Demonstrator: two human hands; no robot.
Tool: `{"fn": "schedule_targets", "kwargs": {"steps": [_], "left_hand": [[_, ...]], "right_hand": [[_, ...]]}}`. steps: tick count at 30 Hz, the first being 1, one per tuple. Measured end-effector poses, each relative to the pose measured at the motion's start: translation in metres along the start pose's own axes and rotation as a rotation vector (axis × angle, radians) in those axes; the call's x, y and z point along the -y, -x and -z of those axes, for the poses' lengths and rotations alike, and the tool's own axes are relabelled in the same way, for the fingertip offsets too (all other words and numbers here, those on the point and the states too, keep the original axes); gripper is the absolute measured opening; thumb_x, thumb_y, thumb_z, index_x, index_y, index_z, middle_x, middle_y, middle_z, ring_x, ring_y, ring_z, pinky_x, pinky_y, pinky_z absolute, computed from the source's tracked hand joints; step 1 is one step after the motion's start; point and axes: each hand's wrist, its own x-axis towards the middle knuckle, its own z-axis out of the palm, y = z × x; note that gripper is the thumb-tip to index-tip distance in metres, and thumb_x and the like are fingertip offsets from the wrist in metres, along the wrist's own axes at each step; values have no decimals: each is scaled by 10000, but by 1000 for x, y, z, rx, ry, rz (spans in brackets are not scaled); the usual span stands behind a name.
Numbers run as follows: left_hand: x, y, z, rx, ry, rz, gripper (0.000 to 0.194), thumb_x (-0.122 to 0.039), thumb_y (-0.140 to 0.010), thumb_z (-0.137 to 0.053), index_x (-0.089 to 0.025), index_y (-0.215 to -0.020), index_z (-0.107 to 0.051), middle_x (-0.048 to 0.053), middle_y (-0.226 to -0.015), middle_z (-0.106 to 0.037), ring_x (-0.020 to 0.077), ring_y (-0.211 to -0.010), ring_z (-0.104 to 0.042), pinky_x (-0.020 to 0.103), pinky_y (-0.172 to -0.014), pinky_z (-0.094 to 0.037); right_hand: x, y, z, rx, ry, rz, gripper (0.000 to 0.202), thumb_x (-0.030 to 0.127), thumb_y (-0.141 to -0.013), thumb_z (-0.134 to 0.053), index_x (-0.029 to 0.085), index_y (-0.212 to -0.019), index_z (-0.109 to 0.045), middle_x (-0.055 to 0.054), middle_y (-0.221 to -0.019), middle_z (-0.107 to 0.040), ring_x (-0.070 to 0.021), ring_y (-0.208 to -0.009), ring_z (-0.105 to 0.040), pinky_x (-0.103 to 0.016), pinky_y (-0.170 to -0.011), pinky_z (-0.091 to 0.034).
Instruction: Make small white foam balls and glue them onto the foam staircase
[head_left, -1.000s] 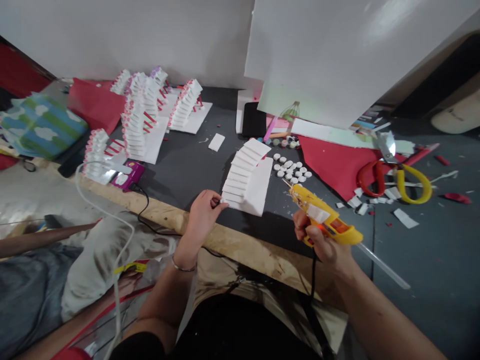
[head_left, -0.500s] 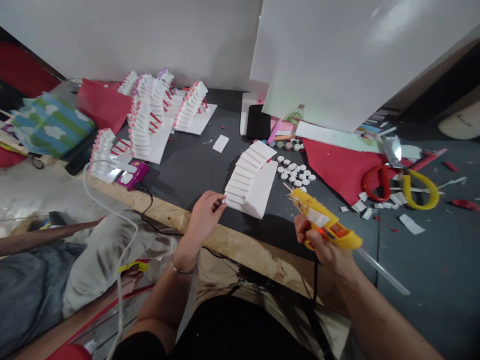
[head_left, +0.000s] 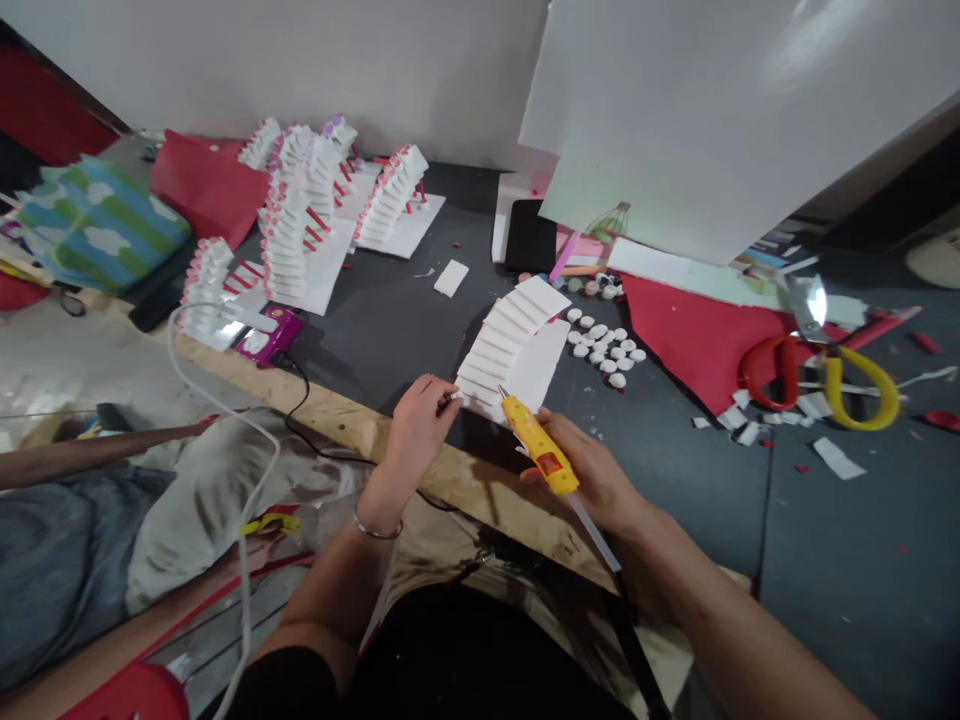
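Observation:
My right hand (head_left: 581, 465) grips a yellow hot glue gun (head_left: 538, 440), a clear glue stick (head_left: 598, 535) jutting from its back. The nozzle points at the near end of a small white stepped staircase model (head_left: 499, 340) on a white base (head_left: 546, 362). My left hand (head_left: 421, 430) is closed in a pinch at the model's lower left corner; what sits between the fingertips is too small to name. Right of the model lie several small white round pieces (head_left: 600, 340). A loose white rectangle (head_left: 451, 278) rests on the dark table behind it.
Several finished-looking staircase models (head_left: 300, 220) stand back left, near a purple power socket (head_left: 271, 335) with cables. Scissors (head_left: 855, 390), red sheet (head_left: 697, 335) and white scraps lie right. A black phone-like slab (head_left: 529, 235) lies behind. Another person's leg (head_left: 202, 520) is at left.
My right hand has brought the glue gun leftward from beside the model to its near steps. My left hand stays pinched at the corner. The whole view has shifted slightly.

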Motion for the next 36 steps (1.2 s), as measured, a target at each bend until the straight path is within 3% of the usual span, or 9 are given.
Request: {"fn": "schedule_targets", "kwargs": {"steps": [13,19,24,28,30,33,36], "left_hand": [[2,-1,-4,-24,14,38,68,-141,-849,-658,-192,-876,-623,5,-849,-608,120,-713,-590,245,-685,-507],[6,-1,-4,-40,60,94,193,-152,-800,-714,-193,-968,-628,5,-866,-617,122,-714,-594,243,-667,-519],[3,-1,-2,-9,39,33,65,-142,-868,-615,-185,-908,-642,17,-880,-621,124,-743,-602,257,-721,-521],[2,-1,-4,-4,48,43,53,-152,-853,-640,-186,-894,-642,18,-874,-622,126,-744,-601,264,-732,-520],[5,-1,-4,-13,94,84,146,-169,-807,-704,-188,-935,-637,11,-863,-624,122,-724,-597,254,-700,-518],[9,-2,2,-92,203,151,271,-206,-780,-738,-187,-1020,-613,1,-836,-629,117,-703,-601,235,-652,-508],[5,-4,13,-296,206,160,88,-249,-854,-650,-182,-891,-607,-5,-772,-609,110,-670,-577,228,-633,-481]], "right_hand": [[-1,0,1,-46,29,51,226,387,-892,-606,241,-1053,-542,-84,-1070,-678,-242,-1042,-672,-403,-1003,-514],[1,-1,1,-48,35,43,214,411,-900,-584,238,-1023,-555,-81,-1030,-691,-237,-996,-688,-417,-1022,-504],[-2,0,0,-53,2,29,233,391,-866,-636,252,-1031,-548,-73,-1020,-689,-244,-981,-691,-430,-1026,-496],[-5,2,-1,-49,-31,8,251,415,-849,-656,250,-1012,-559,-79,-1014,-686,-261,-1022,-680,-430,-1005,-506],[-5,3,0,-61,-66,-29,280,435,-855,-645,240,-1041,-569,-86,-1026,-684,-261,-1012,-679,-414,-938,-540],[-3,5,3,-108,-150,-122,300,476,-869,-614,225,-1031,-591,-89,-1021,-685,-249,-924,-689,-384,-803,-573],[-1,10,14,-201,-298,-214,310,531,-868,-599,227,-929,-606,-87,-1025,-688,-239,-922,-687,-378,-785,-571]]}}
